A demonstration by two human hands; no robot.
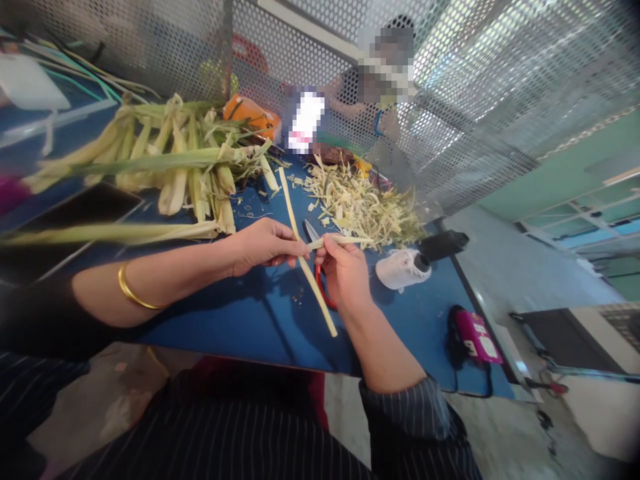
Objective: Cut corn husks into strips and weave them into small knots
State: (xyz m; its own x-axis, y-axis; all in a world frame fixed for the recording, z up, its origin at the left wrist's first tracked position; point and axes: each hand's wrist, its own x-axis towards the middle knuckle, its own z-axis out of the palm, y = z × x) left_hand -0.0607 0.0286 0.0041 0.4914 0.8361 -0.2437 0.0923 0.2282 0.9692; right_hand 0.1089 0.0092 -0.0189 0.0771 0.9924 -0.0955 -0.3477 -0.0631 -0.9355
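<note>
A long, straight, pale yellow stalk (317,297) runs slantwise beneath the fingertips of my left hand (267,247), which pinches it near its middle. Between my hands stretches a narrow pale husk-like leaf strip (357,240). My right hand (347,267) grips this strip between thumb and forefinger, and its left end reaches my left fingertips. Scissors with a red handle (324,290) lie on the table, partly hidden behind my right hand. Beside that hand stands a heap of shredded pale plant strips (360,203).
The blue table (215,320) carries a pile of long green-white stalks (175,160) at left. A white thread cone (403,269) lies right of my hands, with a magenta pouch (477,337) beyond. Behind is a perforated metal screen (300,33); a person sits past it. An orange packet (253,117) lies near it.
</note>
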